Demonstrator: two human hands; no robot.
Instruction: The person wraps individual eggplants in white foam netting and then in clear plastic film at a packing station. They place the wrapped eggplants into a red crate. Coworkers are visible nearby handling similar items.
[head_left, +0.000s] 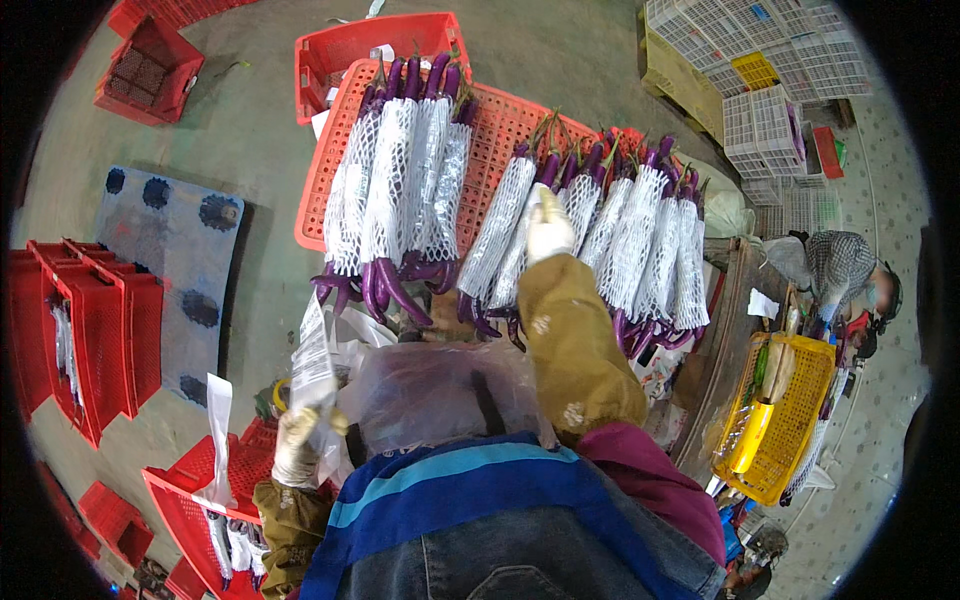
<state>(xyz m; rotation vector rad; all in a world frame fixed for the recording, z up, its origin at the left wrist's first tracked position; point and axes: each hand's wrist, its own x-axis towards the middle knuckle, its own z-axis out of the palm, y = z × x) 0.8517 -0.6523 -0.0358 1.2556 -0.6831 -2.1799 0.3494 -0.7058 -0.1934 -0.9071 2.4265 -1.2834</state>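
Observation:
My gloved left hand (296, 448) is shut on a strip of white printed labels (313, 367), which hangs by my lap. My right hand (551, 229), in a pale glove, rests on a netted bundle of long purple eggplants (516, 262); whether its fingers grip anything is hidden. More bundles in white foam netting stand side by side to the right, among them one in wide mesh (637, 232). Another group of netted eggplants (390, 180) lies on the left of the perforated red plastic surface (495, 142). Purple ends stick out of the nets.
A red crate (379, 37) sits behind the eggplants. At lower left, a red crate (169, 495) holds netted bundles. Stacked red crates (97, 337) stand by a blue pallet (169, 277). A yellow basket (806, 420) is at right, near another person (840, 262).

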